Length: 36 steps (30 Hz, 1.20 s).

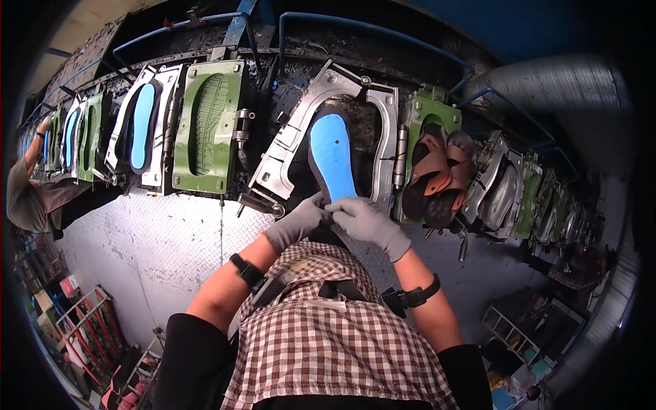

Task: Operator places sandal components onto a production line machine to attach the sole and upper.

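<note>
A blue insole (pixel 333 154) lies on a dark foot-shaped form, inside an opened silver metal shoe mold (pixel 309 102) in front of me. Its near end reaches down to my fingers. My left hand (pixel 304 220), in a grey glove, is closed with its fingertips pinching at the left of that end. From the right, my right hand (pixel 363 219), gloved alike, pinches the same end with thumb and fingers together. My fingertips almost meet and hide the insole's edge. A pair of brown sandals (pixel 441 171) rests on the green mold half (pixel 427 109) just right of the silver frame.
More molds stand along the bench, including a green sole mold (pixel 210 126) and a silver one with another blue insole (pixel 143 126). A co-worker's arm (pixel 33 154) is at the far left. Blue rails (pixel 369 26) run behind; a large silver duct (pixel 547 85) hangs right.
</note>
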{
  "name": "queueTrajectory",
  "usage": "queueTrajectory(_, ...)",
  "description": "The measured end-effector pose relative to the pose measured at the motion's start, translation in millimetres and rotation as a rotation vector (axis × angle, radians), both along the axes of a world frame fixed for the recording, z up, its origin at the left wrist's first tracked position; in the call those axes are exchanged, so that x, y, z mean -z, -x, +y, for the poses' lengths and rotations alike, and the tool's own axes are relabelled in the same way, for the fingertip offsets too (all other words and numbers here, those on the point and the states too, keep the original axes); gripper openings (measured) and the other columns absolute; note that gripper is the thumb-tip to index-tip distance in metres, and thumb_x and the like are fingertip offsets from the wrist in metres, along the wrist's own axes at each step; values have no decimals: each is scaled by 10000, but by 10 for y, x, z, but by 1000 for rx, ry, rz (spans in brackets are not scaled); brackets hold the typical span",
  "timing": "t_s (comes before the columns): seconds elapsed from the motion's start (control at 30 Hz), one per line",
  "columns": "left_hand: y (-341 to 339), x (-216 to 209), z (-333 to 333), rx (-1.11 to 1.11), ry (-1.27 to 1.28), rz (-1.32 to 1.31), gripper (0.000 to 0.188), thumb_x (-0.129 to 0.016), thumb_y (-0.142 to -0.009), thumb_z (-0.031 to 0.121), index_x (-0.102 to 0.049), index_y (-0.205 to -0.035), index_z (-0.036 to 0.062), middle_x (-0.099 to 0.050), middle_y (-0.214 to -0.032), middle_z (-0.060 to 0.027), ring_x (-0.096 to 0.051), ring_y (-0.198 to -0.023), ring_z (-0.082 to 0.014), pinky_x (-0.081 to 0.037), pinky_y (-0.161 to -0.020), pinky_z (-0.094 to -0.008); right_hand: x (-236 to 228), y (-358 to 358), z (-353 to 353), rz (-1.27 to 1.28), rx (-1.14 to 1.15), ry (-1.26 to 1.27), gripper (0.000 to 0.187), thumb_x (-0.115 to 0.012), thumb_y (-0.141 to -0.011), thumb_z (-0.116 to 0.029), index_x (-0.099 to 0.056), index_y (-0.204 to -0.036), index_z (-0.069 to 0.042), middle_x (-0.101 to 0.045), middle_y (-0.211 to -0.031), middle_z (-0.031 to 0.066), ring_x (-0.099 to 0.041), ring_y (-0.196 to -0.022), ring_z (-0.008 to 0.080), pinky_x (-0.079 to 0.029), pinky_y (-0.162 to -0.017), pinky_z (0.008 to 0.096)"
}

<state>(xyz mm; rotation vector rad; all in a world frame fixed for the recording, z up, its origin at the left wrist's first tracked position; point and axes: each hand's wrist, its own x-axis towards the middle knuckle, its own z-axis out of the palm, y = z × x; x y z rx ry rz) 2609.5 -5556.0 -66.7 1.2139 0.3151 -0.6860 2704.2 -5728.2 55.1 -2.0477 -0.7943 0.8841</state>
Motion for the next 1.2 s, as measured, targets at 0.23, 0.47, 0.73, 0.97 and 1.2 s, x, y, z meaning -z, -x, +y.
queueTrajectory(0.23, -743, -1073, -17, -611, 139, 175, 650, -646, -982, 392, -400, -1496, 77, -628, -1233, -89, -631, -1055, -218, -540, -882, -351, 205, -487, 131, -321, 401, 347, 558, -654, -933, -297, -509, -1438, -108, -686, -1110, 174, -694, -838, 272, -547, -826, 405)
queueTrajectory(0.47, -1004, -358, -12, -582, 124, -67, 422, -648, -966, 250, -605, -1279, -29, -690, -1087, -97, -661, -904, -165, -557, -810, -320, 389, -184, 170, -71, 741, 43, 508, -634, -921, -98, -487, -1374, 80, -590, -770, 86, -579, -701, 155, -506, -669, 336)
queueTrajectory(0.73, -1636, -364, -108, -619, 128, -126, 551, -729, -920, 244, -550, -1373, -15, -668, -1196, -129, -648, -999, -185, -545, -879, -326, 226, -697, 233, -540, 719, 173, 551, -565, -902, -111, -519, -1451, -112, -707, -1092, 195, -689, -935, 391, -550, -810, 452)
queueTrajectory(0.97, -1293, -813, -354, -574, -163, -233, 877, -674, -964, 275, -134, -1617, 48, -553, -1358, -165, -560, -1190, -220, -461, -1023, -339, -42, -582, -176, -273, 603, 46, 469, -539, -946, -87, -583, -1410, -135, -659, -1266, 224, -682, -1095, 357, -545, -891, 401)
queueTrajectory(1.2, -1064, -1236, -925, -265, -1069, -910, 755, -756, -878, 253, -415, -1514, 28, -491, -1478, -224, -459, -1380, -397, -354, -1155, -454, -329, -417, -1733, -943, 835, 226, 643, -716, -864, -137, -513, -1473, -92, -542, -1354, 199, -569, -1160, 398, -454, -1010, 485)
